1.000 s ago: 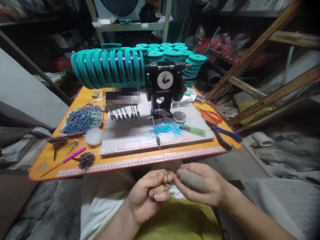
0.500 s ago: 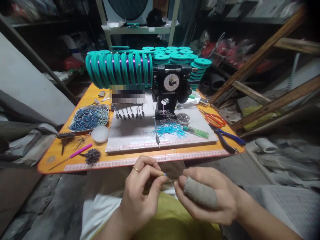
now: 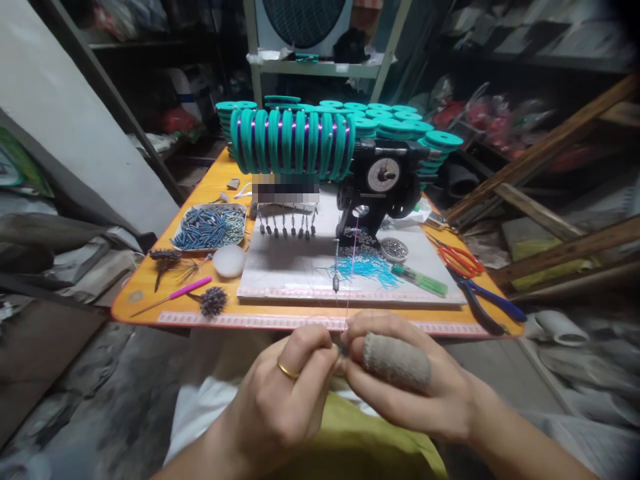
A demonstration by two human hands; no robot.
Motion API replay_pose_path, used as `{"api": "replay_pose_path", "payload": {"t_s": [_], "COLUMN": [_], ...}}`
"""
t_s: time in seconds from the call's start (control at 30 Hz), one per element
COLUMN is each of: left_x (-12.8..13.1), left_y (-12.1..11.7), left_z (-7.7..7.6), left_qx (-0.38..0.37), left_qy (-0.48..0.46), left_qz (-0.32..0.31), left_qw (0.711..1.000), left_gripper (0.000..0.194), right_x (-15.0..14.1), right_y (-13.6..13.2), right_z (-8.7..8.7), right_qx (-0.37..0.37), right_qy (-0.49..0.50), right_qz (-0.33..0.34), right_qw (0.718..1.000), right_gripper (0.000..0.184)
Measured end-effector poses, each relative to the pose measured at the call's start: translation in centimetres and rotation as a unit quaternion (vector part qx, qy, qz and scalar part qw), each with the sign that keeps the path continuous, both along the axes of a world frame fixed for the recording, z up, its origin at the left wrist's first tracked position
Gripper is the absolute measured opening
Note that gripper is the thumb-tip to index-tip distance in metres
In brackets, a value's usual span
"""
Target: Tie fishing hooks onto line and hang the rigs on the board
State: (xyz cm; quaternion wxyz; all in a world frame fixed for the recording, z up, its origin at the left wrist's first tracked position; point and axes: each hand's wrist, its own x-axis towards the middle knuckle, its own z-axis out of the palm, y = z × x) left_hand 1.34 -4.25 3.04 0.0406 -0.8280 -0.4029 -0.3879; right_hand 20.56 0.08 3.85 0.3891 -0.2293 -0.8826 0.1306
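My left hand (image 3: 293, 387), with a gold ring, is closed in a pinch on a small blue piece (image 3: 341, 351), mostly hidden by the fingertips. My right hand (image 3: 405, 380) wears a grey fabric finger sleeve (image 3: 397, 361); its thumb and fingertips pinch at the thread right beside the left fingertips. A fine purple thread (image 3: 355, 257) runs down to the fingers from a black winding machine (image 3: 383, 177) with a round dial. The machine carries a row of green spools (image 3: 293, 143). A small weight (image 3: 336, 283) hangs on a line beside the thread.
On the orange table (image 3: 200, 200) lie a white board (image 3: 280, 267), blue strips (image 3: 370, 268), a tray of blue pieces (image 3: 210, 227), a round white lid (image 3: 229, 261), a pink-handled needle tool (image 3: 190, 288), orange-handled scissors (image 3: 460, 260) and blue-handled pliers (image 3: 495, 300). Stacked spools (image 3: 395, 123) stand behind.
My right hand has moved in against the left, and its fingertips now meet the left ones at the thread. The view has turned left, so the table appears farther right.
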Motion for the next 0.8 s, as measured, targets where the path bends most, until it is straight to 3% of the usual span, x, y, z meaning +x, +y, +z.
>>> {"api": "replay_pose_path", "payload": {"t_s": [0.1,0.3,0.5,0.67,0.8], "left_x": [-0.3,-0.2,-0.3,-0.3,-0.3], "left_y": [0.1,0.4,0.4,0.5,0.6], "left_z": [-0.1,0.2,0.4,0.4,0.4], "left_qx": [0.016,0.028,0.013,0.023,0.017], "left_qy": [0.03,0.025,-0.003,-0.009,-0.011], "left_qz": [-0.014,-0.035,-0.023,-0.004,-0.003], "left_qw": [0.999,0.999,1.0,1.0,1.0], "left_gripper": [0.011,0.012,0.016,0.025,0.027], "right_x": [0.2,-0.6,-0.9,-1.1,-1.4], "right_y": [0.3,0.2,0.7,0.8,0.8], "right_z": [0.4,1.7,0.9,1.0,1.3], "right_qx": [0.015,-0.009,0.079,0.087,0.075], "right_qy": [-0.001,-0.009,0.006,-0.02,-0.014], "right_qz": [0.03,-0.014,0.02,-0.031,-0.042], "right_qw": [0.999,1.0,0.997,0.996,0.996], "right_gripper": [0.026,0.017,0.02,0.028,0.023]}}
